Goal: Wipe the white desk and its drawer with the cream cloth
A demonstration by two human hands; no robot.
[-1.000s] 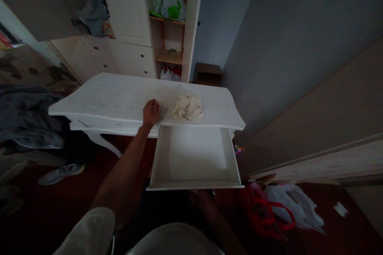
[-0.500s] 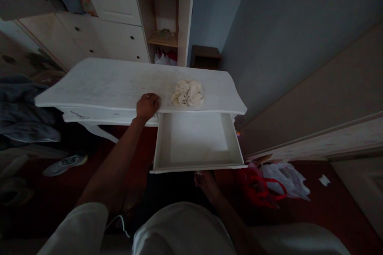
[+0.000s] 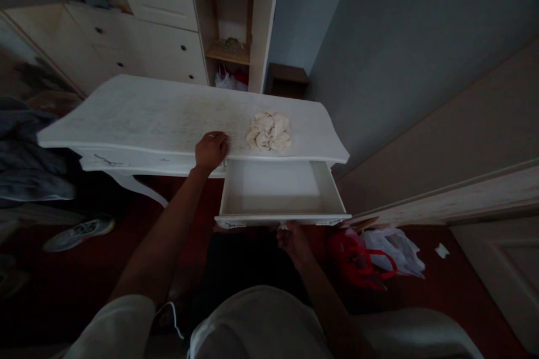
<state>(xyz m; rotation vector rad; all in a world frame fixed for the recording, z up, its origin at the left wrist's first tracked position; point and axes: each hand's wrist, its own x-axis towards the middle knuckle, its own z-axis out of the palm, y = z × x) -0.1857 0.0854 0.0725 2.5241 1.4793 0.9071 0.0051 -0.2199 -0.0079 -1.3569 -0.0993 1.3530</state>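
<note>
A white drawer (image 3: 278, 206) stands partly pulled out from the front of a white table (image 3: 155, 109). Its inside looks bare. Below the drawer front, the fingers of my right hand (image 3: 293, 244) close on a small pale drawer knob (image 3: 283, 227). My left hand (image 3: 211, 150) rests on the table's front edge, just left of the drawer, with fingers curled and no object seen in them. To the right of that hand, a crumpled cream cloth (image 3: 269, 131) lies on the tabletop. Grey smudges mark the top near the left hand.
Behind the table is a white cabinet (image 3: 162, 50) with open shelves (image 3: 229, 53). A grey-blue wall is on the right. A red bag (image 3: 351, 261) and a white plastic bag (image 3: 396, 249) lie on the floor there. At left are a shoe (image 3: 80, 234) and dark clothing (image 3: 31, 162).
The drawer has slid some way inward toward the table, and my right hand has moved along with its knob. My left hand stays on the table edge. The view has shifted slightly.
</note>
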